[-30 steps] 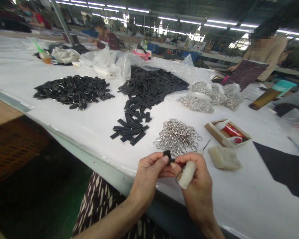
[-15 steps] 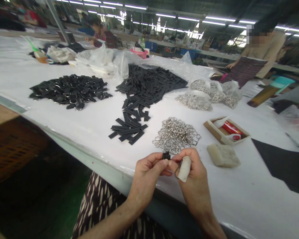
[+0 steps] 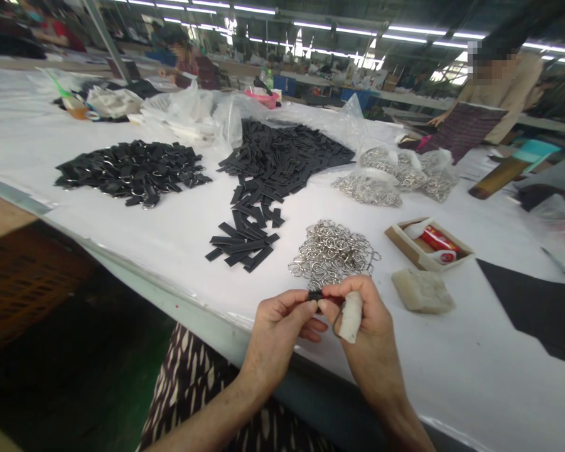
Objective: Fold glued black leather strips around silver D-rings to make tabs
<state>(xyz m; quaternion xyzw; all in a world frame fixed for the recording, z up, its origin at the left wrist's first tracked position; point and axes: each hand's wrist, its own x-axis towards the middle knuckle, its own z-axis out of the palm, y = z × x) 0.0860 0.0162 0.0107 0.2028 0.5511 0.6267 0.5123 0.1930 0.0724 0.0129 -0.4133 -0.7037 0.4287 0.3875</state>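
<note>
My left hand point(image 3: 275, 333) pinches a small black leather strip point(image 3: 315, 295) between thumb and fingers, just above the table edge. The fingertips of my right hand point(image 3: 367, 314) press against the strip's other side. That hand also holds a white wrapped object point(image 3: 351, 317), which may be a padded tool grip. A metal ring point(image 3: 335, 323) shows beside it, its link to the strip hidden by my fingers. Just beyond my hands lies a heap of silver metal rings point(image 3: 329, 251) on the white table point(image 3: 136, 242).
Piles of black strips point(image 3: 273, 157) and strips with rings point(image 3: 132, 172) lie farther along the table. To the right are bagged rings point(image 3: 395, 176), a tray with a tube point(image 3: 426, 242), a pale block point(image 3: 422, 290) and a black sheet point(image 3: 527, 307). A co-worker point(image 3: 494, 94) stands beyond.
My right hand has moved up and left, closer to my left hand. Both hands now pinch the black strip, and the view has shifted slightly.
</note>
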